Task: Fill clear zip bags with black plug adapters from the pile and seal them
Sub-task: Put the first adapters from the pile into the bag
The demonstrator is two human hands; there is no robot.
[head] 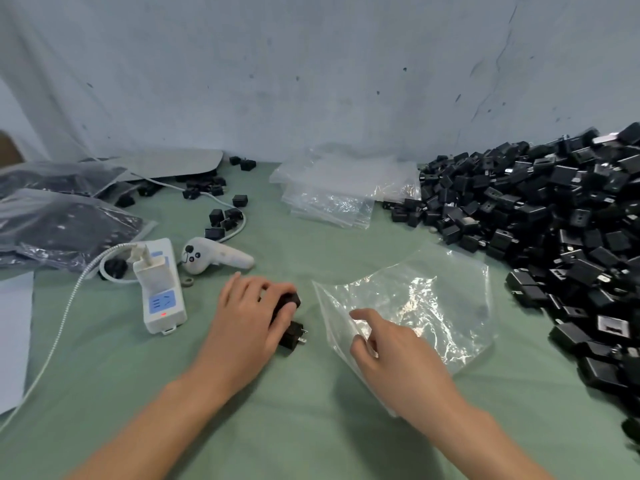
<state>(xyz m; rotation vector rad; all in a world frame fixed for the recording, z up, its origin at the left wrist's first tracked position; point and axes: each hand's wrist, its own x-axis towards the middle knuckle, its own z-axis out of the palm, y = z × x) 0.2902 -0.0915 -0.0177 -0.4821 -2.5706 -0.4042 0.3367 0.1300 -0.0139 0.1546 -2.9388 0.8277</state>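
Leftmost, at the upper left of the frame, filled bags (62, 220) of dark adapters lie in a heap on the green cloth (277, 427), with a white sheet (14, 337) below them at the frame's edge. Right of these a white power strip (161, 289) with a charger plugged in lies beside a white controller (214, 258), and loose adapters (225, 216) are scattered above. At lower centre the left hand (249, 323) curls its fingers over black plug adapters (292, 336) on the cloth, one showing its prongs. Above centre sits a stack of empty bags (332, 192). The right hand (391, 351) rests on the near left edge of a clear zip bag (433, 306) lying flat, index finger stretched out, other fingers bent; whether it pinches the film I cannot tell. The pile (554, 230) of adapters fills the right side.
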